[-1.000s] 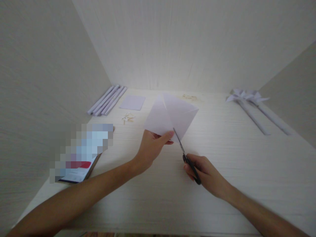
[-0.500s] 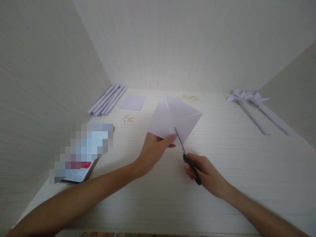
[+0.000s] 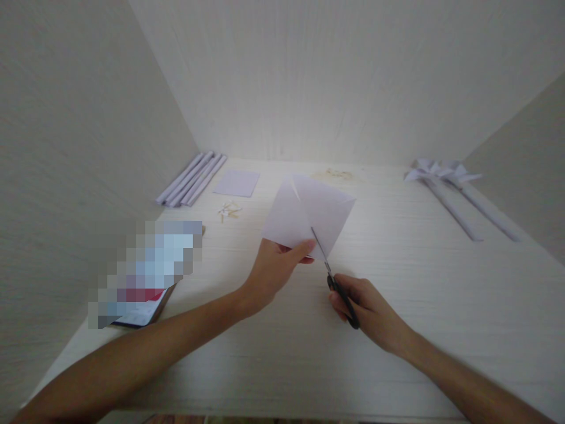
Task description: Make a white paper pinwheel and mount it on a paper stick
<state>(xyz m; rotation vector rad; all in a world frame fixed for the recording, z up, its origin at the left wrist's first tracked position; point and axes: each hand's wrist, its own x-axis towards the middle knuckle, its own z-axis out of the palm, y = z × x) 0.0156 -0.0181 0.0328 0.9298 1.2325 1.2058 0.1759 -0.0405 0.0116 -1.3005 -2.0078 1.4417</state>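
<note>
The sheet (image 3: 326, 206) is matt paper, scissor blades (image 3: 327, 266) metal.

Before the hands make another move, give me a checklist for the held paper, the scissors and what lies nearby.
1. Left hand gripping the paper sheet at its near edge: ok.
2. Right hand on the handles of the scissors: ok.
3. Left thumb well away from the visible blade: not ok, it sits right beside it.
4. Lower blade's position: cannot tell, hidden.
5. Paper sheet apart from the phone: ok.
</note>
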